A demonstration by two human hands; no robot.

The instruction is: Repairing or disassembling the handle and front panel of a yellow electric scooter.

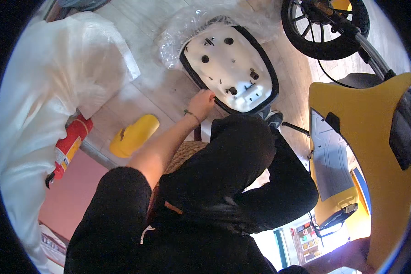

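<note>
My left hand (202,104) reaches forward with its fingers curled closed at the near left edge of an upturned scooter seat (230,68). It appears to grip the black rim; the fingertips are partly hidden. The seat's pale underside faces up, showing several dark round rubber feet, small slots and a moulded hinge end. Crumpled clear plastic wrap (180,39) lies against its far side. At the lower right a dim, skin-toned shape may be my right forearm, but no right hand shows.
A yellow scooter body (356,98) and its front wheel (326,27) stand on the right. On the left are a yellow curved panel (134,135), a red fire extinguisher (71,144) and something large draped in white translucent wrapping (68,64). My bent legs (242,164) are close to the seat.
</note>
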